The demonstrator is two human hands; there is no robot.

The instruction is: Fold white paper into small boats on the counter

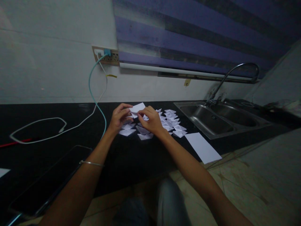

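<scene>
A small folded piece of white paper (138, 107) is held up between both hands above the black counter. My left hand (119, 117) pinches its left edge between thumb and fingers. On the other side, my right hand (150, 119) grips the lower right edge, thumb toward the left. Several folded paper boats (171, 117) stand in rows behind and beside the hands. Nearer to me, more paper boats (145, 136) lie below the hands, some partly hidden by the fingers. A flat white paper sheet (203, 147) lies right of them at the counter's front edge.
A steel double sink (209, 121) with a curved faucet (225, 77) is at the right. On the left lie a dark tablet or phone (51, 182), a white cable (77, 125) and a red pen-like stick (15, 143). Cables run to a wall socket (114, 56).
</scene>
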